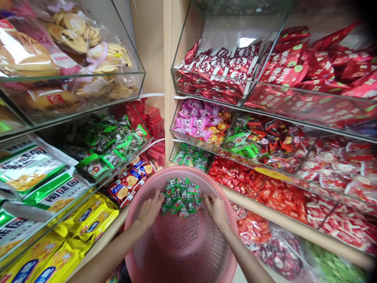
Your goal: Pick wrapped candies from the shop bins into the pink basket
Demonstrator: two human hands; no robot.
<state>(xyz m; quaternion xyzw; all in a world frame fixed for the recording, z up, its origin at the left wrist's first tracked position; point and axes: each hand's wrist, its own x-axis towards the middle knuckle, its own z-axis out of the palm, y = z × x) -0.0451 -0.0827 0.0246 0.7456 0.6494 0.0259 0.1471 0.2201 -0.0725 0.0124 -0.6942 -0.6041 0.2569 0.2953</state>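
Small clear-and-green wrapped candies (181, 198) lie in a loose heap inside a round pink plastic basket (137, 192) with a perforated bottom. My left hand (151, 206) reaches over the basket from the left, its fingertips at the heap's left edge. From the other side, my right hand (216, 208) is beside the right edge of the heap, fingers bent and slightly apart. Neither hand plainly grips a candy. The undersides of the fingers are hidden.
Glass-fronted bins flank the basket. Yellow snack packs (94, 216) and similar green candies (114, 137) are on the left; red candies (235, 173) and pink candies (191, 118) are on the right. A wooden shelf edge (265, 210) runs close to the basket's right rim.
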